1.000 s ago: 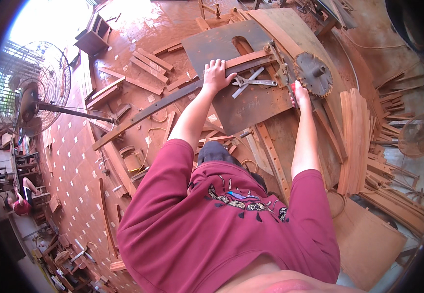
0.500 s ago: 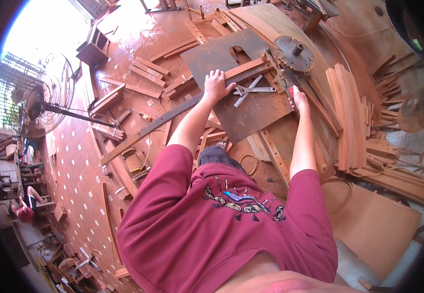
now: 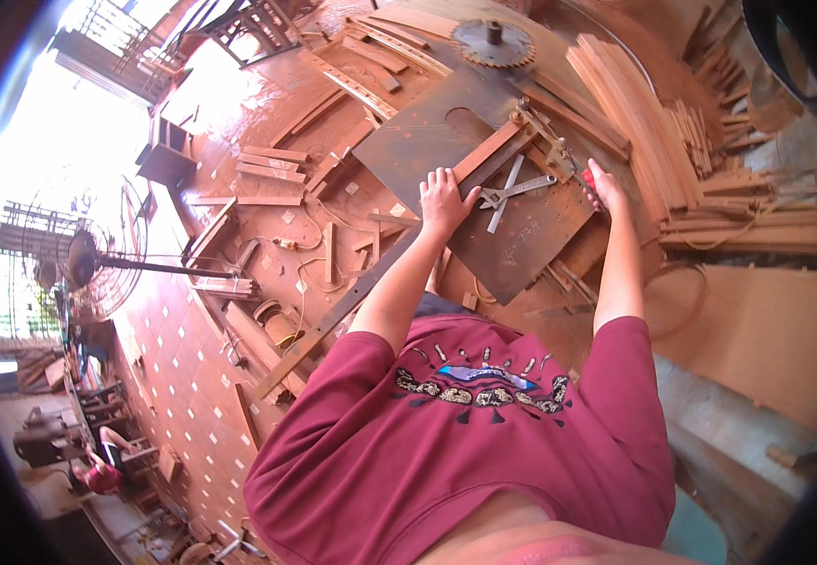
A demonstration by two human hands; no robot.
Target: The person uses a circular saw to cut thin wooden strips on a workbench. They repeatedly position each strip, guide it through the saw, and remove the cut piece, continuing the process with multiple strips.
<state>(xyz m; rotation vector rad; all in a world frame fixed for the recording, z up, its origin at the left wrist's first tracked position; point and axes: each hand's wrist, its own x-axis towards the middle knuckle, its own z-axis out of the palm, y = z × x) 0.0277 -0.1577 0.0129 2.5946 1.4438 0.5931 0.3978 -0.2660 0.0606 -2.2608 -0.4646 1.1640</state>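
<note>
A long wooden bar [image 3: 484, 158] with a dark metal strip along it lies slantwise across a rusty metal plate [image 3: 408, 141]. My left hand [image 3: 444, 202] is on it, fingers over its far side and thumb out along the near side. My right hand [image 3: 608, 186] is closed round a red-handled tool [image 3: 588, 177], whose working end is hard to make out beside the metal fitting [image 3: 557, 151] at the bar's end. On the plate between my hands, an adjustable wrench [image 3: 521, 187] lies across a flat grey metal strip [image 3: 505, 196].
A toothed circular saw blade [image 3: 484, 56] lies beyond the plate. Stacked boards [image 3: 630, 122] stand to the right, and loose wood strips [image 3: 272, 165] litter the floor at left. A standing fan [image 3: 88, 259] is at far left. Another person [image 3: 102, 476] is at lower left.
The whole view has swung round: the saw blade and stacked boards now appear higher, the fan lower. Both hands stay at the same places on the bar and the tool.
</note>
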